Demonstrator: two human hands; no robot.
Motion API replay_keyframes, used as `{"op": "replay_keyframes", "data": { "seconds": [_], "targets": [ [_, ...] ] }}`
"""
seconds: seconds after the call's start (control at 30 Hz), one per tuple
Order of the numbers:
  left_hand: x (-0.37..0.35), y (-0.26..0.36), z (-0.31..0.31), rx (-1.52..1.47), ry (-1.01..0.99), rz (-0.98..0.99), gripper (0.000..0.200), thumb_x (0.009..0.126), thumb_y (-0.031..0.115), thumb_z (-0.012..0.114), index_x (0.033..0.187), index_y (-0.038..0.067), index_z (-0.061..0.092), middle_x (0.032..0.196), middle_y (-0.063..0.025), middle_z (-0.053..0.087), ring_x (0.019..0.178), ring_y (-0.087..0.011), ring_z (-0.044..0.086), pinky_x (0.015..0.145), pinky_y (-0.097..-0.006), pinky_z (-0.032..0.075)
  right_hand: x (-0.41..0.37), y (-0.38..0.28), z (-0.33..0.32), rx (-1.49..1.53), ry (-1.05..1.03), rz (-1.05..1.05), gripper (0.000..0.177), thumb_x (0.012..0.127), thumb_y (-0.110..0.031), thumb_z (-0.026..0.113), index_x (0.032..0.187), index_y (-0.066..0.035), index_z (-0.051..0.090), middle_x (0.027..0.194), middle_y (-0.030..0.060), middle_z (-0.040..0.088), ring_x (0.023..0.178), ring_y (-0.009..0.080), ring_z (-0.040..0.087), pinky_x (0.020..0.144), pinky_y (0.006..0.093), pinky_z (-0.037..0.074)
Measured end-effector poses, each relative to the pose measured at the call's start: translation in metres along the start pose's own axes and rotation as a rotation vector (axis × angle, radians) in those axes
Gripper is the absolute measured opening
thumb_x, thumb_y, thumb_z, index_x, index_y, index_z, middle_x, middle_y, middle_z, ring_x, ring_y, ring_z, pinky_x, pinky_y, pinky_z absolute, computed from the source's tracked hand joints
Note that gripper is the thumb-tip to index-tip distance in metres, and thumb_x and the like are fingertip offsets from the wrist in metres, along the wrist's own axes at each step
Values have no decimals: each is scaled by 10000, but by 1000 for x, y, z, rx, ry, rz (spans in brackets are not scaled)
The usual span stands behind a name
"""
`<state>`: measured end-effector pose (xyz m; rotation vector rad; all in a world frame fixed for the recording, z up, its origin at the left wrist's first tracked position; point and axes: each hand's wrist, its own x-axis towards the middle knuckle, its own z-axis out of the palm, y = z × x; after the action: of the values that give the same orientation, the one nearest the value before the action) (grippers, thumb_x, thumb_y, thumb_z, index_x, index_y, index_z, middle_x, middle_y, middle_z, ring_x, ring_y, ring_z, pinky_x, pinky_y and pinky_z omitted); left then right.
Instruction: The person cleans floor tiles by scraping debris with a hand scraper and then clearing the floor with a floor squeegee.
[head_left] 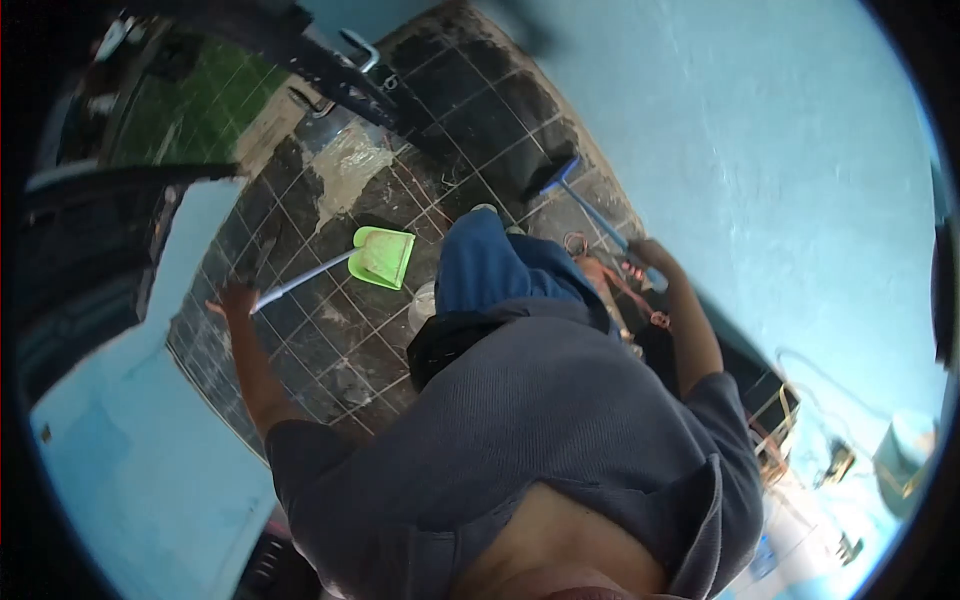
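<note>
My left hand [237, 299] is closed at the upper end of the pale handle of a lime-green dustpan [384, 257], one finger sticking out to the side. The pan lies on the dark tiled floor in front of me, left of my legs. My right hand [650, 257] is wrapped round the blue handle of a broom [590, 208], near its top. The blue broom head [558, 176] is down on the tiles near the right wall, and its bristles are hard to make out.
Dark floor tiles [460, 80] carry a bare, broken patch [350, 165] ahead. A dark door [330, 75] with a metal handle stands at the upper left. Orange cords [610, 285] lie right of my legs. A bucket [905, 462] is at far right, beside the light-blue wall [760, 150].
</note>
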<state>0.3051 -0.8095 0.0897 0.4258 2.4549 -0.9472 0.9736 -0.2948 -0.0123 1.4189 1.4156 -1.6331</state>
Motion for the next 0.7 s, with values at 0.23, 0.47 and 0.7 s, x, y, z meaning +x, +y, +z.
{"op": "replay_keyframes", "data": {
  "seconds": [0.23,0.47,0.7],
  "targets": [
    [76,-59,75,-73,-594,249,589,584,401,628,1112,156,541,1244,-144,426,1173,-323,352,970,-502,219,-36,-13,41,250,142,-3,251,839,-170,388,803,6,564,620,108,580,442,179,545,384,313,451],
    [153,-73,167,-281,-751,267,389,656,327,617,930,52,581,944,-168,583,848,-313,557,729,-406,409,-54,-28,97,434,287,20,211,807,-145,460,849,32,567,613,130,575,410,179,537,337,302,438],
    [31,50,42,-96,-503,360,296,671,258,585,834,12,590,788,-153,628,708,-274,613,655,-359,477,-51,-52,129,267,365,-79,209,767,-153,490,824,27,578,630,115,582,529,195,588,467,308,483]
  ]
}}
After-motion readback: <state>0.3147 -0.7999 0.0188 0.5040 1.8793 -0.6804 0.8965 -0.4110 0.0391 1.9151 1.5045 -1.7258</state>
